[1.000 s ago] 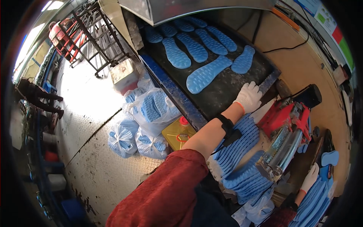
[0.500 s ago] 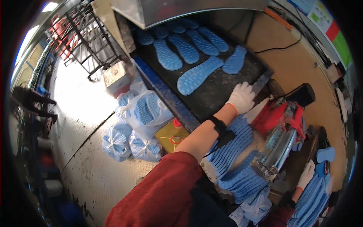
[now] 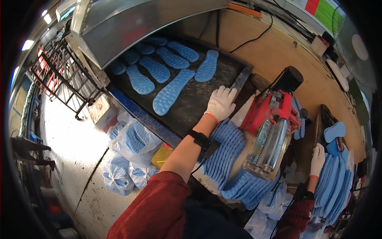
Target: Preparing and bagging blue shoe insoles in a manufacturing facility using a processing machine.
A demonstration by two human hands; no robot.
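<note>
My left hand [image 3: 221, 104], in a white knit glove, lies palm down at the end of a black conveyor belt [image 3: 187, 107], fingers spread and holding nothing. Just beyond it, blue textured insoles lie on the belt; the nearest are a long insole [image 3: 172, 93] and a shorter insole [image 3: 207, 67]. Far to the right, my gloved right hand [image 3: 317, 160] rests with fingers stretched out beside a stack of blue insoles [image 3: 333, 181]. Its palm side is hidden. Below my left wrist, more insoles stand packed in a row [image 3: 225, 153].
A red machine with a metal roller [image 3: 274, 137] stands between my arms. A metal hood [image 3: 131, 30] covers the belt's far part. Bags of insoles [image 3: 137, 139] and a yellow canister [image 3: 161, 155] sit on the floor at left. A fan [image 3: 356, 46] is at upper right.
My view has turned to the right, so the belt and machine sit further left. Both hands keep about the same places against the things around them.
</note>
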